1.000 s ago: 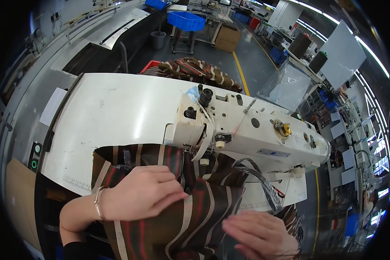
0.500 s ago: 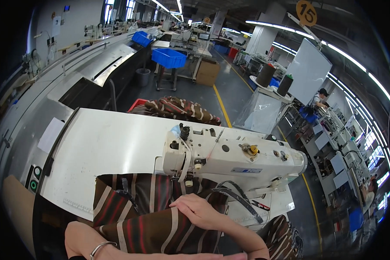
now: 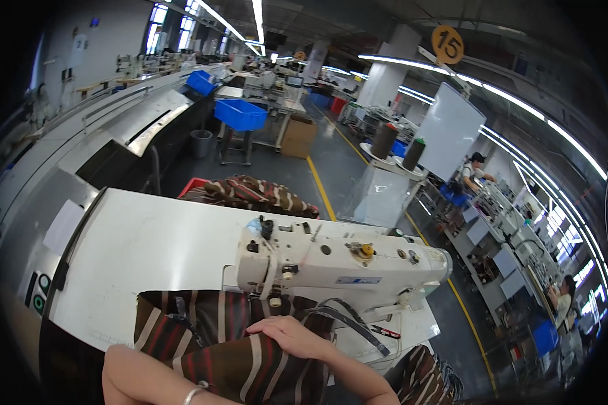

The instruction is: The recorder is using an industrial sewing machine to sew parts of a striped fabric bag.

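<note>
Where rt hand (image 3: 292,335) rests atop, striped fabric (image 3: 230,368) (brown, prob. soft, light, floppy) lies on table (image 3: 135,250), near side of sewing machine (image 3: 344,260). Fingers (image 3: 263,327) nearly straight, grip unclear; lt hand out of view. Best hold: folded edge, flat-handed.

Right hand (image 3: 289,335) palm down, fingers (image 3: 261,327) pointing left; left elbow (image 3: 120,361) bent

A slim silver bangle (image 3: 192,395) circles the left wrist (image 3: 177,393).
</note>
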### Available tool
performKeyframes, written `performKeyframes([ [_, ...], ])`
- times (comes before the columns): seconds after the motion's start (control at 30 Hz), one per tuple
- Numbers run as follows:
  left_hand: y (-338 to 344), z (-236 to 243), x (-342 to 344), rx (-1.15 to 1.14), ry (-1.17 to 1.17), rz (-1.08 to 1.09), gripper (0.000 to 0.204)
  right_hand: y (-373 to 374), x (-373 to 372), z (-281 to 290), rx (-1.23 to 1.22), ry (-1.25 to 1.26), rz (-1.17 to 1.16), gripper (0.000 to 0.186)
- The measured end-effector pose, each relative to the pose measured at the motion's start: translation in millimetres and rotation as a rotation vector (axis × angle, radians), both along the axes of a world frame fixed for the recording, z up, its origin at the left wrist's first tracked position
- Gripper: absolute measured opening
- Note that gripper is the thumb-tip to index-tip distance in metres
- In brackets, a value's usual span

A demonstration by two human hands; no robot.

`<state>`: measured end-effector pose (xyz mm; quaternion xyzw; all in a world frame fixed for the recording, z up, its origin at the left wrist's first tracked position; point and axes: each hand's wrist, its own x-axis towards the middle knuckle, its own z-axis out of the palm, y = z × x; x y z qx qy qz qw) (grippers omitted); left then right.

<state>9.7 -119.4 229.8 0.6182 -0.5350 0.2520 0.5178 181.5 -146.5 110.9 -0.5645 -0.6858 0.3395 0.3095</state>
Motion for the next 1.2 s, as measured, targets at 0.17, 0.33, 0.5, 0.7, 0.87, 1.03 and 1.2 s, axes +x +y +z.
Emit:
performKeyframes([
  [0.17, -5, -14, -10, -0.03, 0.069, -0.075, 0.059, 4, -3, 0, -0.021, -0.034, -0.007, 0.04],
  [0.33, 27, -17, -41, -0.005, 0.147, -0.162, 0.063, 21, -5, 4, -0.476, -0.188, 0.072, 0.047],
  [0.5, 105, -77, -63, 0.469, 0.839, 1.303, 0.047, 8, 2, -3, -0.376, 0.172, 0.269, 0.035],
  [0.7, 82, -134, -76, 0.698, 0.725, 0.828, 0.032, -57, 0, 29, -0.377, 0.281, 0.319, 0.031],
  [0.87, 80, -129, -76, 0.757, 0.574, 0.907, 0.03, -139, 29, 8, -0.621, 0.206, 0.057, 0.037],
  [1.03, 80, -103, -56, 0.849, 0.672, 0.991, 0.031, -127, 9, 34, -0.12, -0.113, -0.363, 0.026],
  [1.2, 77, -95, -60, 0.813, 0.779, 1.066, 0.039, -181, 56, 11, 0.802, -0.622, -1.036, 0.013],
])
